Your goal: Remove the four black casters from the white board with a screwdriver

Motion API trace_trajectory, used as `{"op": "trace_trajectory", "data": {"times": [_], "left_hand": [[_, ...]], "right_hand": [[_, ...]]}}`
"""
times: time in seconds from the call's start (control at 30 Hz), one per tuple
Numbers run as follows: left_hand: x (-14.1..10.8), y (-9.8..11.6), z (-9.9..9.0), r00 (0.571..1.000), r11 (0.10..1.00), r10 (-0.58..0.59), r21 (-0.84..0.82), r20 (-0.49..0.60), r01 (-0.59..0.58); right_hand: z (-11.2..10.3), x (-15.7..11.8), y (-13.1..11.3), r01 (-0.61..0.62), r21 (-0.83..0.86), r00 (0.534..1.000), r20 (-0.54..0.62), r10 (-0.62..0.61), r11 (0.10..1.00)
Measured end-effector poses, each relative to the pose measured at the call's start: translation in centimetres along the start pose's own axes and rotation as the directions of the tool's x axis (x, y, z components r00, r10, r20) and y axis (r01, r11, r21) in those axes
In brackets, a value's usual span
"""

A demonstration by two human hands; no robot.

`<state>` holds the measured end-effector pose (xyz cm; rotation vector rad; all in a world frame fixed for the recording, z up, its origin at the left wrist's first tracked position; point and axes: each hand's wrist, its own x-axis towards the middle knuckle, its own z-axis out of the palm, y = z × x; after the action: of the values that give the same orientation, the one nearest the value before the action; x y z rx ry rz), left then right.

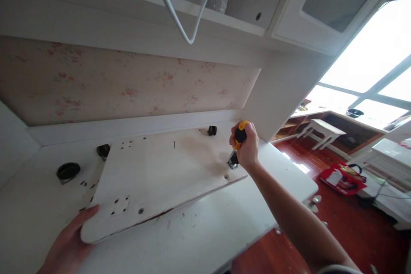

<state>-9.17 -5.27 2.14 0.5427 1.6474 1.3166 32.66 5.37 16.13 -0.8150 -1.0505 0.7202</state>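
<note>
A white board (154, 167) with rounded corners lies on the white desk top (205, 231); screw holes mark several of its corners. My left hand (72, 237) grips its near left corner, thumb on top and fingers around the edge. My right hand (248, 150) is closed round the yellow and black handle of a screwdriver (240, 133), held over a black furniture foot with a metal plate (233, 160) at the board's right end. The screwdriver's tip is hidden. Another black foot (212, 130) stands at the back edge.
Two more black feet, one upright (103, 150) and one with a round top (67, 172), sit left of the board among small dark bits. A white cable (189, 42) hangs from the shelf above. To the right are a white stool (321, 130) and a red bag (342, 179) on the floor.
</note>
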Motion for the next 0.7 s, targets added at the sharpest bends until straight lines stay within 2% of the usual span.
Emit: {"op": "trace_trajectory", "data": {"times": [0.13,0.37,0.47,0.53,0.6,0.7], "left_hand": [[0.7,-0.9,-0.6,0.991,0.989,0.132,0.067,0.027,-0.133],[0.5,-1.1,-0.5,0.990,0.987,0.136,0.081,0.020,-0.138],[0.0,-1.1,-0.3,0.993,0.992,0.121,0.046,0.000,-0.121],[-0.1,-1.1,-0.2,0.994,0.994,0.107,-0.007,0.004,-0.107],[-0.2,-1.0,-0.1,0.995,0.994,0.104,-0.027,0.011,-0.103],[-0.4,-0.4,0.2,0.995,0.995,0.095,-0.017,0.005,-0.095]], "right_hand": [[-0.1,-0.8,0.0,0.006,-0.024,1.000,0.013,-0.006,1.000],[-0.9,-2.0,-1.6,0.074,-0.035,0.995,0.069,-0.072,0.997],[-1.4,-0.6,-3.0,0.026,0.011,0.982,0.186,-0.027,1.000],[-1.8,0.9,-3.7,-0.093,0.006,0.929,0.361,0.084,0.996],[-2.2,2.5,-3.8,-0.217,-0.011,0.828,0.528,0.190,0.976],[-2.7,4.7,-3.3,-0.353,0.033,0.684,0.691,0.234,0.935]]}}
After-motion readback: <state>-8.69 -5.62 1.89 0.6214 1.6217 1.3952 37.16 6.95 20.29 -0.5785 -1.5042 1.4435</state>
